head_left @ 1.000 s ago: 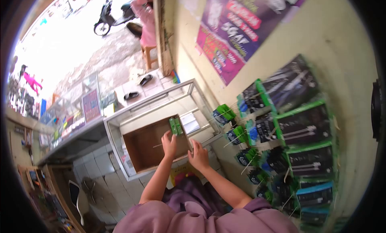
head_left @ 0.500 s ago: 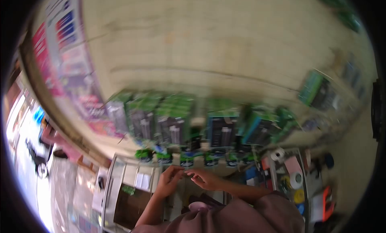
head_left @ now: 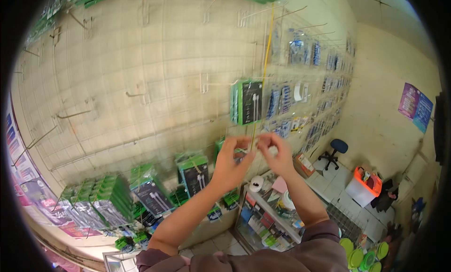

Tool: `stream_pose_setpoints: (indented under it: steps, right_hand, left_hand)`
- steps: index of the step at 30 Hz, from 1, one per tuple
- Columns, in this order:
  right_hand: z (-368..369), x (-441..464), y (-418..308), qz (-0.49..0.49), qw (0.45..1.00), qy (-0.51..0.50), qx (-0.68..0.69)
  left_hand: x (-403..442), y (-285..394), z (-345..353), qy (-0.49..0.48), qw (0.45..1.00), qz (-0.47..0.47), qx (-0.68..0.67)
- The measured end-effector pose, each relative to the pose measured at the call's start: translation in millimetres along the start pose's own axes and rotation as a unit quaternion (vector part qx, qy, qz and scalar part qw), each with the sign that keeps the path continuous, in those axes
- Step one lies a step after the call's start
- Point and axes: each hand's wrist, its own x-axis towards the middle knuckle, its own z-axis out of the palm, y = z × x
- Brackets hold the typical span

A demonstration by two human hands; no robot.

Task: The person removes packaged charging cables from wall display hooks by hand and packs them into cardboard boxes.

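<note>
My left hand (head_left: 231,163) is raised in front of the wall rack, its thumb and index finger apart and pointing toward the other hand. Beside it, my right hand (head_left: 276,154) has its fingers curled in a pinch. Anything tiny between those fingertips is too small to make out. Behind the fingertips runs a thin yellow strip (head_left: 269,42) down the rack; whether a hand touches it I cannot tell. Just above hangs a green-and-black cable package (head_left: 249,103) on a hook. Below the left forearm hang similar boxed cables (head_left: 193,173).
A wire grid (head_left: 164,61) with bare protruding hooks covers the wall. Several small blue packets (head_left: 279,100) hang to the right. Below stands a glass display case (head_left: 268,220). An orange-rimmed bin (head_left: 361,185) and an office chair (head_left: 336,152) are on the floor at right.
My view has swung right and upward along the rack. Both hands have risen from low over the display cases to the front of the grid, still close together.
</note>
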Motion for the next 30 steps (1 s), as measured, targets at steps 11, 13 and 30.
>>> stream_pose_setpoints:
  steps: [11,13,30]
  right_hand:
    - [31.6,142.5,165.0,0.161,0.955,0.124,0.215]
    - [25.6,141.4,153.2,0.209,0.950,0.011,0.233]
    - [-19.4,141.3,108.4,0.284,0.882,-0.005,0.376]
  left_hand:
    - [159.3,-111.2,41.4,0.136,0.957,-0.155,0.204]
    - [167.6,-125.1,41.9,0.119,0.966,-0.151,0.171]
    - [170.3,-84.1,56.9,0.180,0.934,-0.204,0.233]
